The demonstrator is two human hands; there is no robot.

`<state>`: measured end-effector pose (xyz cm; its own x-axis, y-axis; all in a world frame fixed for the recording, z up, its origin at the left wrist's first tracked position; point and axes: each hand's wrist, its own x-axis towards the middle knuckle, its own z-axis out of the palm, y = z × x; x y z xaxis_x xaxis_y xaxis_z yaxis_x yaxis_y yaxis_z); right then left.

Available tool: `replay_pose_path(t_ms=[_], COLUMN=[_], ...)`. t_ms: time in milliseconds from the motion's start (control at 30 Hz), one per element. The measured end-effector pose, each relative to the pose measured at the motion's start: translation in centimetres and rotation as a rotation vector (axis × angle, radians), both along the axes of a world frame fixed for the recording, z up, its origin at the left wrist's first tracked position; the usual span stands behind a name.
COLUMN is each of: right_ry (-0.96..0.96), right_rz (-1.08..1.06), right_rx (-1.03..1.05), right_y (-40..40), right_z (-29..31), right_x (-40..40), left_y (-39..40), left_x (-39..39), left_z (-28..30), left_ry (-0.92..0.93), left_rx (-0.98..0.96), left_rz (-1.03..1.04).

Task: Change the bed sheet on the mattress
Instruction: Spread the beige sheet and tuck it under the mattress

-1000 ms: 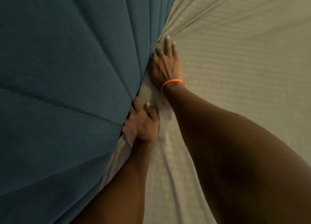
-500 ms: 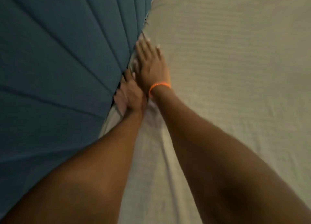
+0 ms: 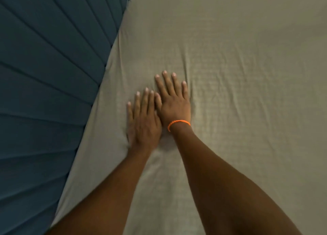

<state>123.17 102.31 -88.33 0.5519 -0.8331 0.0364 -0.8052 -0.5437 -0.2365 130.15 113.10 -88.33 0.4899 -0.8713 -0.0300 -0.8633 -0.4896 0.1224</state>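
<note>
A beige bed sheet (image 3: 238, 75) covers the mattress and fills most of the head view, with light wrinkles across it. My left hand (image 3: 142, 119) lies flat on the sheet, fingers straight and palm down, a short way from the sheet's left edge. My right hand (image 3: 174, 100), with an orange band at the wrist, rests flat on the sheet right beside it and slightly further forward, its thumb touching the left hand's fingers. Neither hand holds any fabric.
A dark teal padded headboard (image 3: 44, 93) with stitched channels runs along the left side, meeting the sheet's edge in a diagonal line.
Both hands have come out of the gap between headboard and mattress and moved right onto the top of the sheet, now lying flat with fingers spread.
</note>
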Motion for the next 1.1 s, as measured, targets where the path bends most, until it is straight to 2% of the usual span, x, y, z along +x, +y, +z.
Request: replay_pose_path(t_ms=[233,333,400,467,667,833,933,1100], right_ry=[0.127,0.153,0.133,0.152,0.194,0.106,0.036,0.048], right_rz=[-0.310,-0.557,-0.708,-0.772,-0.711,-0.431,-0.288,-0.407], right_rx=[0.078,0.116,0.149,0.170,0.141,0.077,0.034,-0.005], right_y=[7.1,14.1,18.9,22.1,22.4,23.4,24.8,28.6], right_z=[2.2,3.6,4.0,3.8,2.6,2.3,1.9,1.8], right_x=[-21.5,-33.1,-37.7,-40.1,-41.2,-44.0,-50.8,-69.0], left_y=[8.3,12.6,15.2,16.7,18.0,20.0,22.1,24.3], left_x=[-19.0,-27.2,-30.9,-33.3,-35.3,-40.5,-47.2,-63.6], left_z=[3.2,4.0,4.2,4.2,3.5,2.5,2.3,2.6], left_ry=[0.169,0.232,0.251,0.255,0.168,0.132,0.108,0.095], left_rx=[0.078,0.085,0.094,0.096,0.094,0.062,0.032,0.034], left_rz=[-0.332,-0.479,-0.491,-0.463,-0.408,-0.338,-0.293,-0.454])
